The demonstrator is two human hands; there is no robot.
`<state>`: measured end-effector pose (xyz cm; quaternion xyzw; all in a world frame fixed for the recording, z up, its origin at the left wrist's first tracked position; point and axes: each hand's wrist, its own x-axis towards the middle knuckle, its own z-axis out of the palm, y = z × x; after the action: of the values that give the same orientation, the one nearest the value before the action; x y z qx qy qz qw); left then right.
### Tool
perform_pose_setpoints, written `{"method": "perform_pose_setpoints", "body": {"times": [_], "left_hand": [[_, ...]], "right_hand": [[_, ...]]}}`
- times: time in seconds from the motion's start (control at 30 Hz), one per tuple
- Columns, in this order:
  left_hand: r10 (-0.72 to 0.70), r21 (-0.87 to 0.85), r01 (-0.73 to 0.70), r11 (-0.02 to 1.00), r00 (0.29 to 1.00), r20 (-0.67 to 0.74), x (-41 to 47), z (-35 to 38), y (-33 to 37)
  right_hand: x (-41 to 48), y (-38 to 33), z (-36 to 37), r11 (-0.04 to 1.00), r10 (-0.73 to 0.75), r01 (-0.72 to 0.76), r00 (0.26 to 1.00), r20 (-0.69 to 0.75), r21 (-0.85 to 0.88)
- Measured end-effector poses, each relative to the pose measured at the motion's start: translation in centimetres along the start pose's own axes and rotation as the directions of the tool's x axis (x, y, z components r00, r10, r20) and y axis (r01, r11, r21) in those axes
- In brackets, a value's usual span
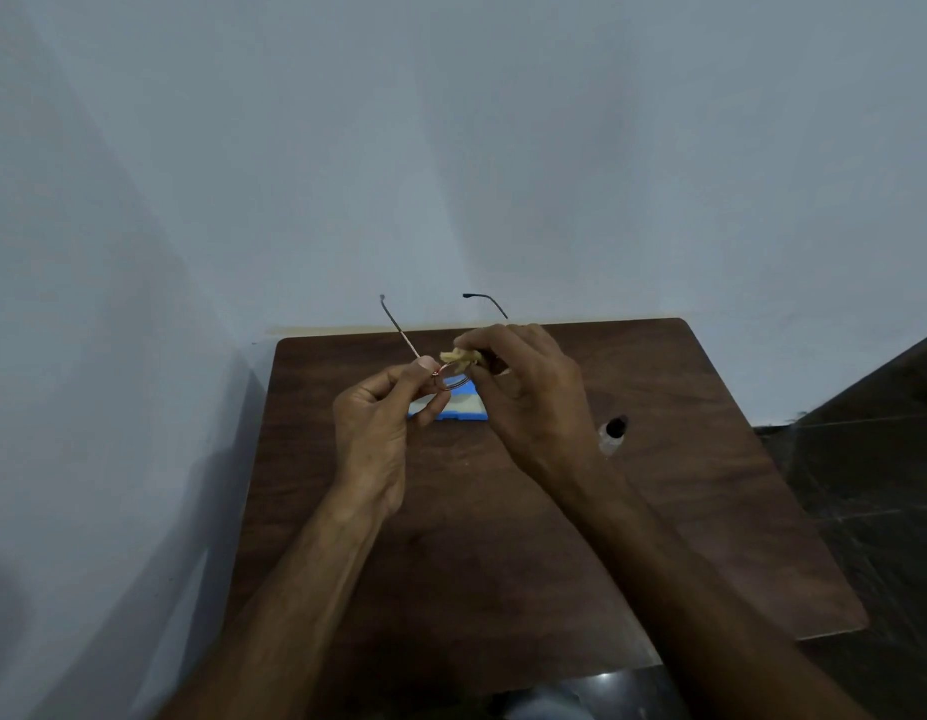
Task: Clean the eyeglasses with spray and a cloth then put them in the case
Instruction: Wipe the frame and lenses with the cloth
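A flat blue eyeglass case [451, 414] lies on the dark brown wooden surface [503, 537], half hidden behind the hands, so its contents cannot be made out. Above it, the left hand [383, 413] has its grip pinched on thin copper-rimmed eyeglasses [453, 380]. The right hand [523, 392] clamps a crumpled yellowish cloth [458, 357] against a lens. A small clear spray bottle with a black cap [613, 433] is to the right.
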<state>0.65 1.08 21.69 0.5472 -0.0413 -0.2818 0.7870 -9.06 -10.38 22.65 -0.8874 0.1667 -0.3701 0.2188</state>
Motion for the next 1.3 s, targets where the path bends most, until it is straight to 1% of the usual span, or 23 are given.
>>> {"method": "perform_pose_setpoints", "body": {"times": [0.1,0.2,0.27,0.37,0.4,0.43,0.6,0.67,0.8,0.93,0.97,1.03,1.1,1.17,1.23,1.3], "left_hand": [[0.009,-0.015,-0.009,1.000,1.000,0.028,-0.2,0.2,0.2],[-0.021,-0.058,0.023,0.998,0.999,0.030,-0.6,0.4,0.3],[-0.052,-0.096,0.055,0.994,0.998,0.030,-0.8,0.4,0.2],[-0.077,-0.124,0.081,0.989,0.996,0.040,-1.1,0.4,0.1],[-0.084,-0.134,0.090,0.987,0.995,0.046,-1.2,0.5,0.1],[-0.093,-0.147,0.099,0.984,0.994,0.049,-1.2,0.6,0.1],[-0.150,-0.206,0.159,0.966,0.987,0.061,-1.8,0.9,0.1],[-0.180,-0.238,0.191,0.952,0.981,0.068,-2.0,1.0,0.2],[-0.203,-0.312,0.214,0.926,0.977,0.067,-2.5,1.6,0.2],[-0.221,-0.341,0.237,0.910,0.971,0.087,-2.6,1.6,0.5],[-0.219,-0.354,0.236,0.905,0.972,0.088,-2.6,1.6,0.4],[-0.216,-0.375,0.231,0.898,0.973,0.084,-2.7,1.3,0.3],[-0.216,-0.374,0.235,0.897,0.972,0.092,-2.8,1.3,0.3],[-0.211,-0.371,0.234,0.899,0.972,0.100,-3.0,1.4,0.3],[-0.204,-0.371,0.231,0.900,0.973,0.109,-3.1,1.4,0.4],[-0.198,-0.365,0.227,0.903,0.973,0.117,-3.0,1.3,0.5]], "right_hand": [[-0.4,-1.1,0.1,0.999,-0.038,0.040,0.997,-0.060,0.035],[-0.9,-1.9,0.4,0.996,-0.085,0.088,0.993,-0.076,0.029],[-0.9,-1.3,0.4,0.998,-0.058,0.062,0.991,-0.117,0.031],[-0.8,0.1,0.0,0.995,0.076,-0.066,0.988,-0.131,0.081],[-0.8,0.3,-0.1,0.992,0.101,-0.089,0.987,-0.126,0.095],[-0.9,0.3,0.0,0.991,0.104,-0.093,0.986,-0.126,0.096],[-2.4,-1.3,0.7,0.998,0.011,0.000,0.987,-0.158,0.069],[-2.6,-1.1,0.7,0.998,-0.006,0.017,0.987,-0.162,0.068],[-2.4,0.1,0.5,0.992,0.059,-0.033,0.976,-0.207,0.125],[-3.3,-1.2,0.5,0.996,-0.030,0.042,0.988,-0.153,0.075],[-3.3,-1.0,0.4,0.996,-0.025,0.037,0.988,-0.150,0.076],[-2.9,0.0,0.4,0.996,0.030,-0.015,0.984,-0.174,0.086],[-2.2,0.7,0.1,0.997,0.066,-0.056,0.976,-0.210,0.053],[-1.5,0.5,0.0,1.000,0.025,-0.027,0.969,-0.247,-0.007],[-1.1,0.1,0.1,0.999,-0.033,0.023,0.970,-0.242,-0.042],[-0.8,0.4,0.0,1.000,-0.020,0.016,0.972,-0.234,-0.019]]}}
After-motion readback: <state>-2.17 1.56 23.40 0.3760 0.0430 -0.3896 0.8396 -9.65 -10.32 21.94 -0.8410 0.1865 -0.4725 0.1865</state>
